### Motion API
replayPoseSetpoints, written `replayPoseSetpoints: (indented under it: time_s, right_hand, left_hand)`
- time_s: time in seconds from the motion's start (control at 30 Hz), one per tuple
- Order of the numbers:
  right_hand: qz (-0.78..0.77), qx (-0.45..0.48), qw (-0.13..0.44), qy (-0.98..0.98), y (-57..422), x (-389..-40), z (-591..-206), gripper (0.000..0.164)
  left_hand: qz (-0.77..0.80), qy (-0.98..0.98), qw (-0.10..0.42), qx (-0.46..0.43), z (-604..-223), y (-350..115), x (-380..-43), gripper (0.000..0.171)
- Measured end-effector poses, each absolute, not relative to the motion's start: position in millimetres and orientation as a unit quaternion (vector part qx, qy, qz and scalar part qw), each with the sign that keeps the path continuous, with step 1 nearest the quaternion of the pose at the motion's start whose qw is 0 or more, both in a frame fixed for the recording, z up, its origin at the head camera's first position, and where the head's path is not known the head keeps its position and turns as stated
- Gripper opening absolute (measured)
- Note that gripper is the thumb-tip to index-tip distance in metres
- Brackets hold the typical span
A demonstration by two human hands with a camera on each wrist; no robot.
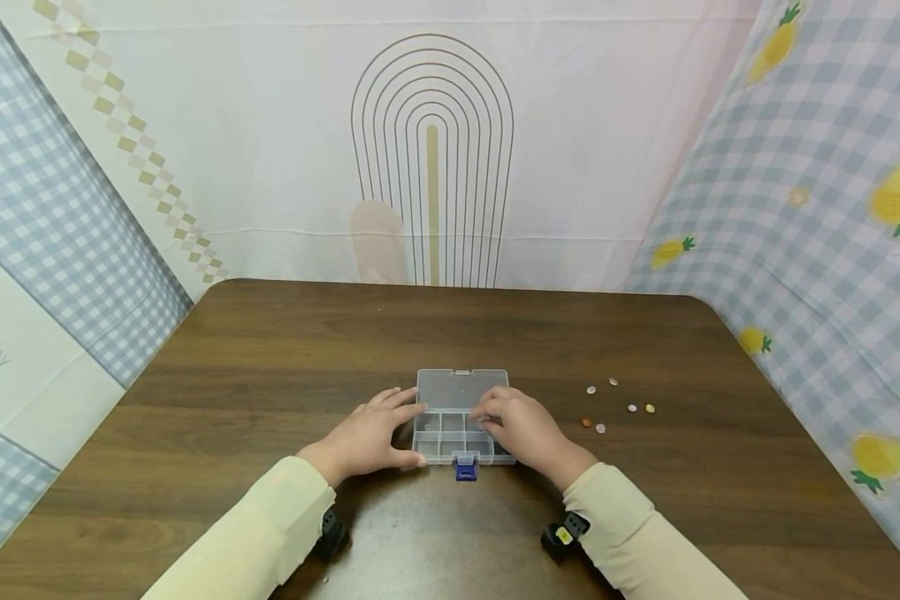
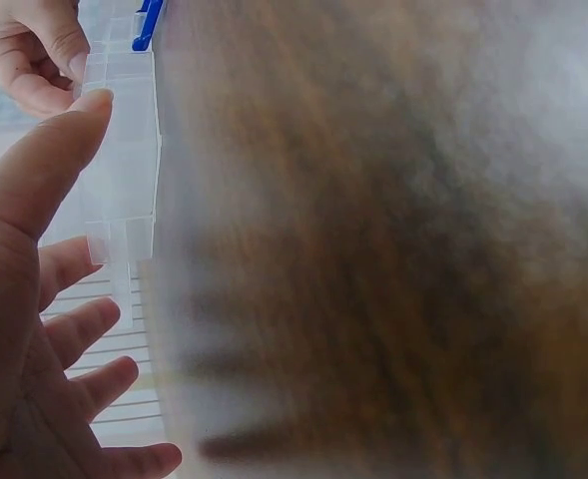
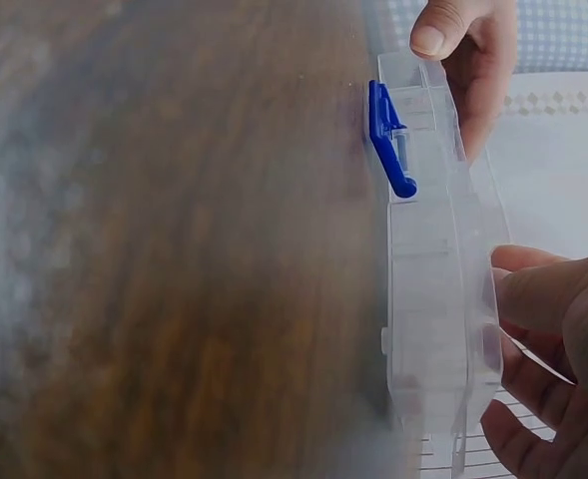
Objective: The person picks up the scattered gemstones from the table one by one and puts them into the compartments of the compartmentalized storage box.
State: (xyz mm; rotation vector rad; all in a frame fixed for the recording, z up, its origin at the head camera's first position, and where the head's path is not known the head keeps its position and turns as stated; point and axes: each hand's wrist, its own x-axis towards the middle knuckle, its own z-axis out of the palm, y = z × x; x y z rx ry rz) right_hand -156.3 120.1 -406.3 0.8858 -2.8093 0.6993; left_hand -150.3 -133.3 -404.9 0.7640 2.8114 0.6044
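A clear plastic compartment box (image 1: pixel 453 437) lies on the table with its lid (image 1: pixel 442 390) folded back and a blue latch (image 1: pixel 466 470) at its front. My left hand (image 1: pixel 371 433) is at the box's left side, fingers spread, its thumb by the front left corner and a fingertip at the hinge side. Over the right-hand compartments bends my right hand (image 1: pixel 521 425), thumb and forefinger drawn close together; I cannot tell whether something sits between them. In the right wrist view, the right fingers (image 3: pixel 533 289) are right at the box wall. A small pale piece (image 1: pixel 427 427) shows in the back left compartment.
Right of the box, several small pebble-like pieces are scattered on the brown wooden table (image 1: pixel 270 350), including an orange one (image 1: pixel 586 422), a yellow one (image 1: pixel 649 408) and a white one (image 1: pixel 591 390). Patterned cloth (image 1: pixel 585 150) hangs behind the table and at both sides.
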Motion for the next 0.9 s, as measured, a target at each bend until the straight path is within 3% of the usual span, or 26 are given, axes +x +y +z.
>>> replayPoseSetpoints:
  time_s: [0.53, 0.9]
  right_hand:
    - [0.224, 0.289, 0.096, -0.926, 123, -154, -402, 0.042]
    - [0.235, 0.307, 0.143, -0.911, 136, -152, -399, 0.054]
  left_hand:
    - [0.198, 0.943, 0.094, 0.25, -405, -134, -151, 0.075]
    - [0.198, 0.943, 0.093, 0.25, -406, -133, -151, 0.074]
